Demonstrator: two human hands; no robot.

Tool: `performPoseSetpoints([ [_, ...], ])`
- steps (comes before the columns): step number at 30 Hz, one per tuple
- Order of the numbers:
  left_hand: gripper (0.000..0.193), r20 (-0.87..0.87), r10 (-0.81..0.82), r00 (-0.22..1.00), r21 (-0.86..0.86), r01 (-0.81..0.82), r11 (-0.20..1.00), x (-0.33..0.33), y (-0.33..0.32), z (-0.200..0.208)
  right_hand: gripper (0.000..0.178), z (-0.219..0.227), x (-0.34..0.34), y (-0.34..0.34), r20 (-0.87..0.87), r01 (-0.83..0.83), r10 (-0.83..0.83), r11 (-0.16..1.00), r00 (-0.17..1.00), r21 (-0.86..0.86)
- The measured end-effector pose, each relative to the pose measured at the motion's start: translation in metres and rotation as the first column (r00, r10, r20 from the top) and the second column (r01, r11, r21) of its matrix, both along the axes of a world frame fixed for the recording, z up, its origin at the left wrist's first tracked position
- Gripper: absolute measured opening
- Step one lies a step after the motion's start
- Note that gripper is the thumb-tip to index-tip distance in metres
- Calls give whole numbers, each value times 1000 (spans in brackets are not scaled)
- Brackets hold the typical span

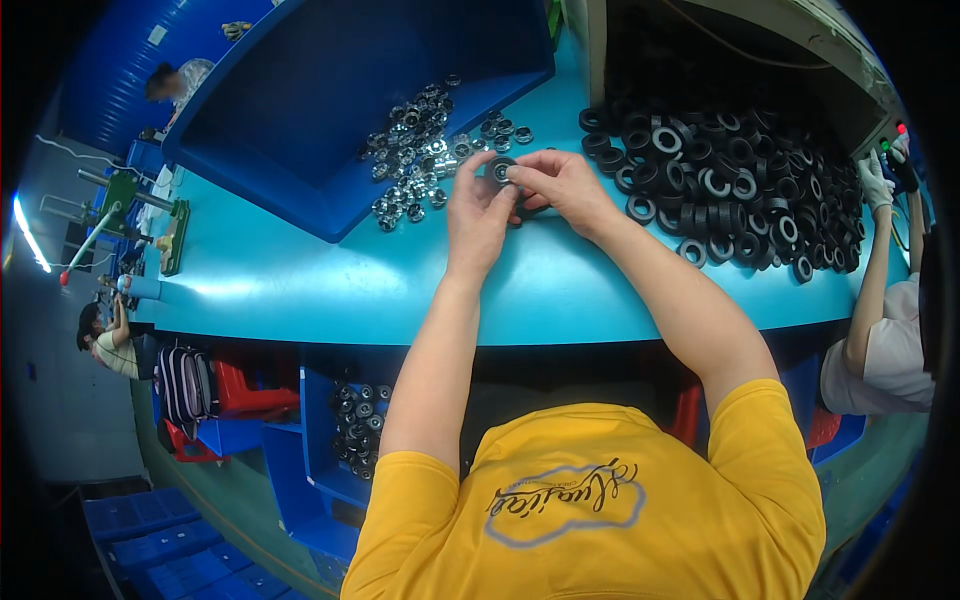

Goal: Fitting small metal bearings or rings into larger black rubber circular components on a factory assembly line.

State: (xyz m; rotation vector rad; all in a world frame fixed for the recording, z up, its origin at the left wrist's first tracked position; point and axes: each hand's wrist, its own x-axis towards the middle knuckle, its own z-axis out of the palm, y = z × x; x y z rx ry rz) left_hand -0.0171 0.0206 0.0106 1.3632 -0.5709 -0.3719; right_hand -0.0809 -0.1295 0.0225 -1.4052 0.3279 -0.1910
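Above the blue tabletop, my left hand [478,222] and my right hand [568,192] meet on a small black ring with a shiny metal centre [501,169]. The left fingers close round its side, while the right thumb and finger press on its face. Something dark shows below my fingertips, but I cannot make it out. Just beyond and to the left lies a pile of shiny metal bearing-like parts [425,140], partly in the mouth of a tilted blue bin [270,120]. To the right is a large heap of black rings [735,190].
A pale box-like housing [597,60] stands behind the ring heap. A green hand press [178,235] is at the table's left end. Below the front edge, a blue crate [318,440] holds finished-looking black rings. A gloved co-worker's hand [876,185] is at the right; others sit left.
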Motion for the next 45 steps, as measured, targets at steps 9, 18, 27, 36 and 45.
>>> performPoseSetpoints([
  [9, 52, 268, 80, 960, 16, -87, 996, -5, -4, -14, 28, -1, -1, 1, 71, 19, -10, 991, 997, -131],
  [18, 57, -50, -56, 997, -36, 54, 998, 0, 4, 3, 38, -6, -1, -10, 64, -136, 123, 954, 990, 268],
  [27, 54, -28, -114, 993, -2, 114, 993, -3, 3, 6, 39, -3, -1, -6, 109, -84, 58, 963, 992, 257],
  [36, 53, 22, 5, 1000, 87, -7, 996, -6, 6, 6, 28, 6, -4, -8, 215, 110, -63, 971, 975, -213],
  [45, 48, 615, 355, 704, 320, -634, 704, -58, 210, 25, 24, 27, -33, -67, 189, 179, -279, -61, 942, -982],
])
